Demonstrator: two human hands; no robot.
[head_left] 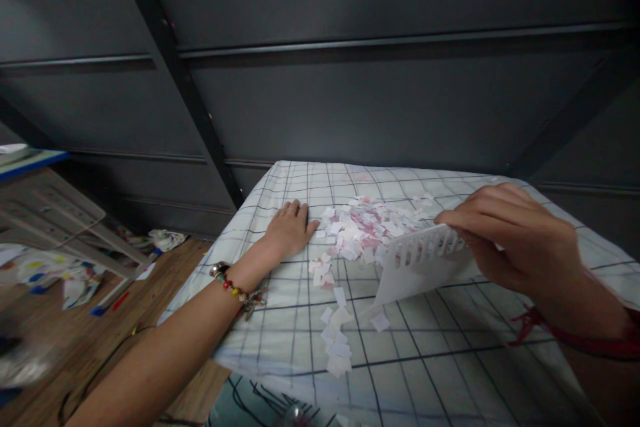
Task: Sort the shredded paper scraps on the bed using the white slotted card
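Note:
My right hand (515, 233) grips the top edge of a white plastic panel with a row of slots (425, 267), which stands tilted on the table. Just beyond and left of the panel is a pile of small white and pinkish paper pieces (367, 223). A trail of loose white paper pieces (337, 340) runs from the pile towards my body. My left hand (291, 230) lies flat on the checked tablecloth (280, 320), fingers apart, with its thumb close to the pile's left side. Nothing is held in it.
A dark panelled wall (350, 107) rises behind the table. To the left stands a light-coloured desk or rack (45, 207) with a blue edge. Crumpled cloth or paper (167, 240), a red stick-like item (121, 300) and a dark cable (100, 363) lie on the wooden floor.

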